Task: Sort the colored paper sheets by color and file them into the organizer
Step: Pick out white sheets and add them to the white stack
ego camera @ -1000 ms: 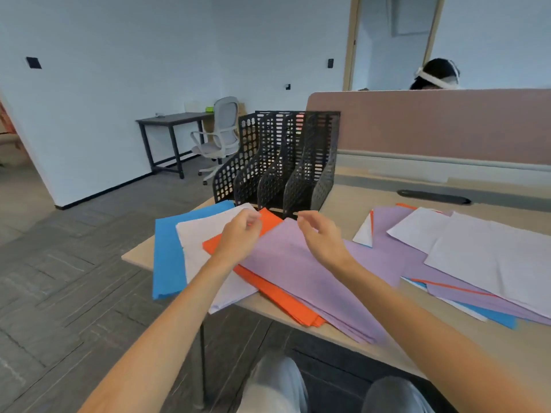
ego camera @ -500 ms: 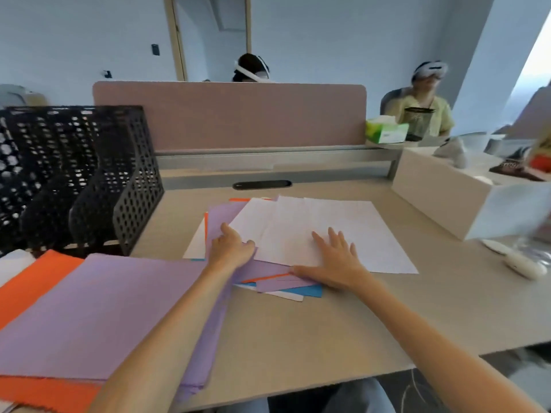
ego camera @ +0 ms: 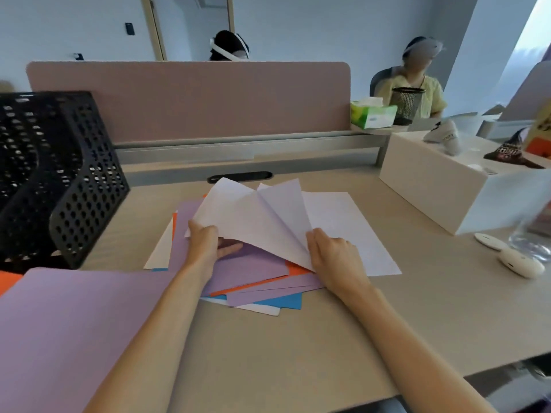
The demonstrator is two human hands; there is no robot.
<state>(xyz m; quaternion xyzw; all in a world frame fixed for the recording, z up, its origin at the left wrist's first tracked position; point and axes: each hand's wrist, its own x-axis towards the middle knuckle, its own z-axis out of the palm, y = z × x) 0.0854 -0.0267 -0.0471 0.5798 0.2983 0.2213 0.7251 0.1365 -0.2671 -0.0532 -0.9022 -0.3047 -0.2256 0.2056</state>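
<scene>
A mixed pile of purple, orange, blue and white sheets (ego camera: 253,272) lies in the middle of the desk. My left hand (ego camera: 208,242) grips the near left edge of white sheets (ego camera: 247,216) and lifts them off the pile. My right hand (ego camera: 334,254) holds the near right edge of the same lifted white sheets. Another white sheet (ego camera: 351,231) lies flat to the right. A sorted purple stack (ego camera: 59,323) lies at the near left with orange paper (ego camera: 7,280) under it. The black mesh organizer (ego camera: 59,174) stands at the far left.
A white box (ego camera: 441,186) sits on the right, with small white devices (ego camera: 518,263) and a clear glass (ego camera: 533,236) near it. A pink divider panel (ego camera: 193,99) runs along the back. Two people sit beyond it. A tissue box (ego camera: 372,114) and mesh cup (ego camera: 407,104) stand behind.
The view swung right from the organizer to the mixed pile. Both hands moved from the purple stack onto the pile, then curled up the white sheets' near edges.
</scene>
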